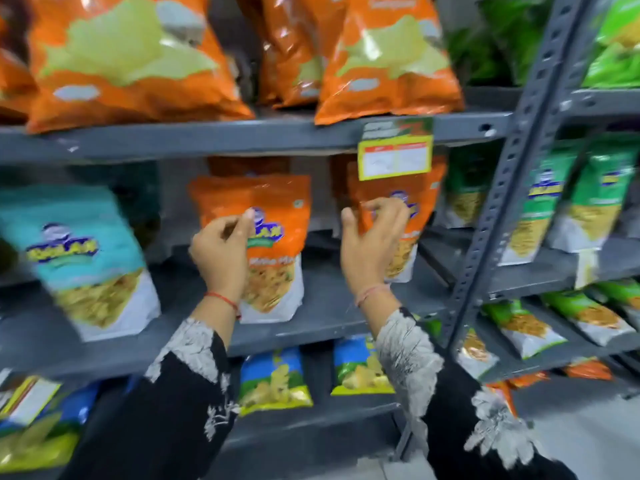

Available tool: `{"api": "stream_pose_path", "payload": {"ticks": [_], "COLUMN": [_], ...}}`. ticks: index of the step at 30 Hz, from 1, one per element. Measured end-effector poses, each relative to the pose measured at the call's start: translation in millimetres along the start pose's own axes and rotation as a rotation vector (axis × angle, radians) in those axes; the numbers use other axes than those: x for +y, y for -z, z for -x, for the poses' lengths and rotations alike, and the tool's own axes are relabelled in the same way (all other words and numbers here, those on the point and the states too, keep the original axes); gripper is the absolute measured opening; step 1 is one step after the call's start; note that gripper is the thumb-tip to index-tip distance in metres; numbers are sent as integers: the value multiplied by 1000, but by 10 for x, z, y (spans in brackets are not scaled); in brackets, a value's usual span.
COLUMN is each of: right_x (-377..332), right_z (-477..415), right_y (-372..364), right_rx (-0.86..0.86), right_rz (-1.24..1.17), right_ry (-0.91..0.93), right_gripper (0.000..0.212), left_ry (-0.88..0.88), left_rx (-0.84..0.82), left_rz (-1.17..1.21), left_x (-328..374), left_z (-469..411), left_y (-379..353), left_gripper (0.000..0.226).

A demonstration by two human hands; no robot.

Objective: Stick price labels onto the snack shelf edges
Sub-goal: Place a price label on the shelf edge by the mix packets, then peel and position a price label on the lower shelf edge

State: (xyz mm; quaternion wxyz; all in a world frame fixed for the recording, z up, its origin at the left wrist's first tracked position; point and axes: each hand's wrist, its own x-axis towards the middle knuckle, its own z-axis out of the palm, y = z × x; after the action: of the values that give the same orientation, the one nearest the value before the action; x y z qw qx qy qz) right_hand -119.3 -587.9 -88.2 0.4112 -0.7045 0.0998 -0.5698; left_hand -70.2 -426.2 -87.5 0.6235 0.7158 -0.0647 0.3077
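A yellow-bordered price label (396,152) with a green top hangs from the front edge of the grey upper shelf (214,138), under the orange chip bags. Both my hands are raised in front of the middle shelf, below the label and apart from it. My left hand (221,249) has its fingers curled with thumb and fingertip close together; nothing is visible in it. My right hand (372,237) has its fingers spread and slightly bent, holding nothing. The picture is blurred by motion.
Large orange chip bags (124,60) fill the upper shelf. Orange snack pouches (263,237) and a teal pouch (83,258) stand on the middle shelf (325,317). A perforated grey upright (502,188) separates a second rack with green packets (550,202).
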Motion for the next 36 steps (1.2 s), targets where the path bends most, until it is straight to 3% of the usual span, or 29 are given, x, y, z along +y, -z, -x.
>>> {"api": "stream_pose_path", "payload": {"ticks": [4,9,13,15,17,20,23,25,27,30,33,36], "right_x": [-52,-384,-803,-1040,-1238,-1421,-1480,-1484,-1507,-1491,-1409,-1338], "right_z": [1072,2212,2980,3255,3437,3591,3673,3713,3764,3960,4170,4220], "right_y": [-573,-1286,-1813,-2093,-2391,-2760,-2985,-3082,-3117,-2990,-2735,-2700], "right_rx": [-480,-920,-1083,-1135,-1160,-1188,-1171,-1171,-1150,-1018,-787,-693], "right_rz": [-5,-67,-72,-92,-99,-59,-26,46,148,220,106,98], "right_ry": [65,29,-64,-103,-119,-105,-123,-121,-72,-33,-305,-465], "right_gripper": [24,23,19,18,19,23,30,25,12,15,17,10], "left_ry": [129,337,549,677,790,839,878,892,849,684,491,437], "left_rx": [86,329,424,341,232,279,279,287,321,283,200,95], "left_rz": [-155,-285,-372,-372,-306,-47,124,182,134,-51,-192,-246], "left_x": [-823,-1663,-2132,-2394,-2658,-2950,-3129,-3185,-3182,-3110,-3058,-3037], "left_z": [144,311,158,30,-70,-208,-335,-398,-412,-368,-365,-417], "left_y": [1160,2630,3425,3703,3854,3855,3754,3735,3745,3792,3887,3880], "left_gripper": [11,12,17,19,11,12,28,13,29,12,13,8]}}
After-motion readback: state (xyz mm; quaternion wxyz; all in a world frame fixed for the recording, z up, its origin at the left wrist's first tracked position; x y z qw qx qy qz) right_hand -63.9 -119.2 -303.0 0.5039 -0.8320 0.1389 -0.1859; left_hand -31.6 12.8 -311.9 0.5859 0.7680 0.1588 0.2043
